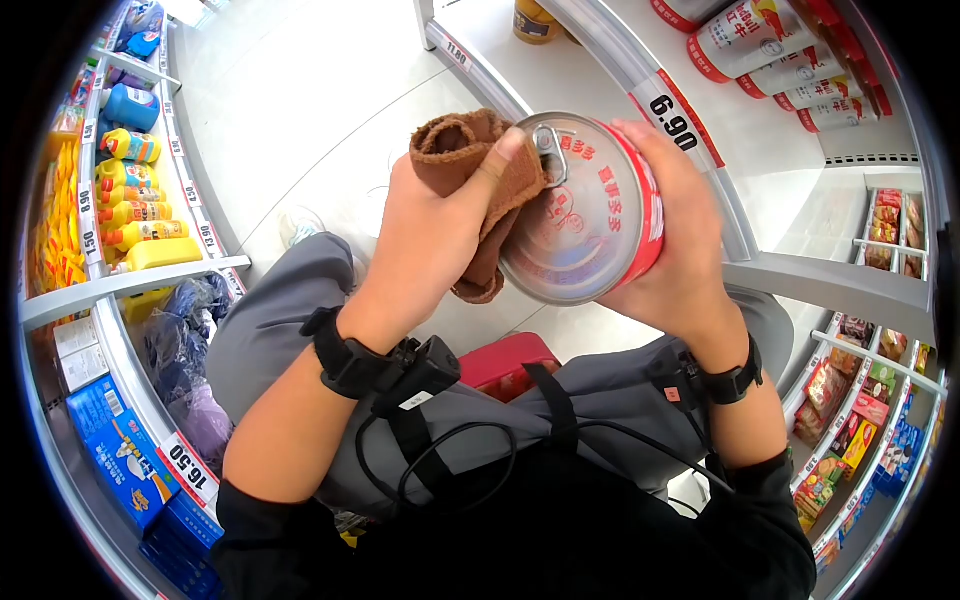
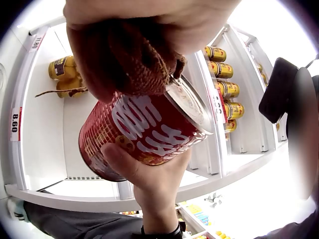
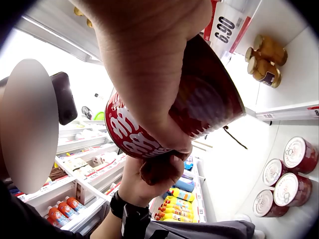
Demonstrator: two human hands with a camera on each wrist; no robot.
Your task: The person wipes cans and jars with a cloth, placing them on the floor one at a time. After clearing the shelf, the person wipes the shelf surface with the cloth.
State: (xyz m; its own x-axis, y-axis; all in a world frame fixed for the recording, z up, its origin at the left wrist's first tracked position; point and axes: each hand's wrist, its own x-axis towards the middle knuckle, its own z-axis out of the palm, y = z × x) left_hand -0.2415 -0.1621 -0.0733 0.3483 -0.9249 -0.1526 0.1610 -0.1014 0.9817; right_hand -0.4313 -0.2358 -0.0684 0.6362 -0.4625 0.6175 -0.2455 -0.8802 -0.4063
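Note:
In the head view a large red can (image 1: 575, 215) is held up above the person's knees, its silver pull-tab lid tilted toward the camera. The right hand (image 1: 685, 215) grips the can's right side. A folded brown cloth (image 1: 460, 145) is pinched in the left hand (image 1: 425, 240), thumb on top, and it lies against the lid's edge beside the pull tab. From the left wrist, the red can wall (image 2: 124, 132) shows white lettering, and the cloth (image 2: 134, 64) overlaps the lid rim. Seen from the right wrist, the can's underside is mostly hidden by the right hand (image 3: 144, 59).
White shelving (image 1: 735, 200) with a 6.90 tag curves close by on the right, holding white-and-red cans (image 1: 760, 45). Left shelves carry yellow bottles (image 1: 140, 205) and blue boxes (image 1: 120, 450). Several similar red cans (image 3: 294, 189) stand at lower right in the right wrist view.

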